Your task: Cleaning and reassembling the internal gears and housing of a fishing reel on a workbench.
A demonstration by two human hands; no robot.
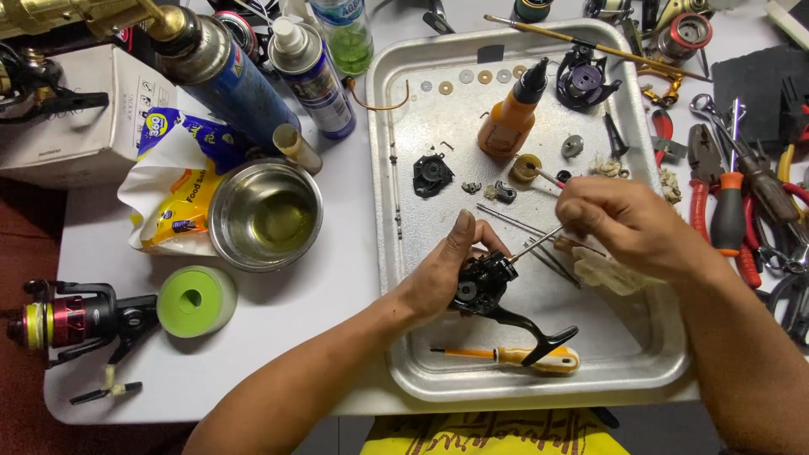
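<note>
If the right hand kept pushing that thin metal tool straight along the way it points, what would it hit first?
Most likely the black reel body gripped by the left hand. The right hand aims its thin tool down-left at it; the tip looks at or almost touching it, though depth is unclear.

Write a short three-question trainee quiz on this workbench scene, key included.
1. True or false: the left hand holds the black reel body over the metal tray.
2. What does the right hand grip? A) red pliers B) a thin metal tool C) a spray can
3. Fill in: the steel bowl stands to the ____ of the tray in the head view.

Key:
1. True.
2. B: the thin metal tool points at the reel body; the red pliers lie apart on the table.
3. Left.
</note>
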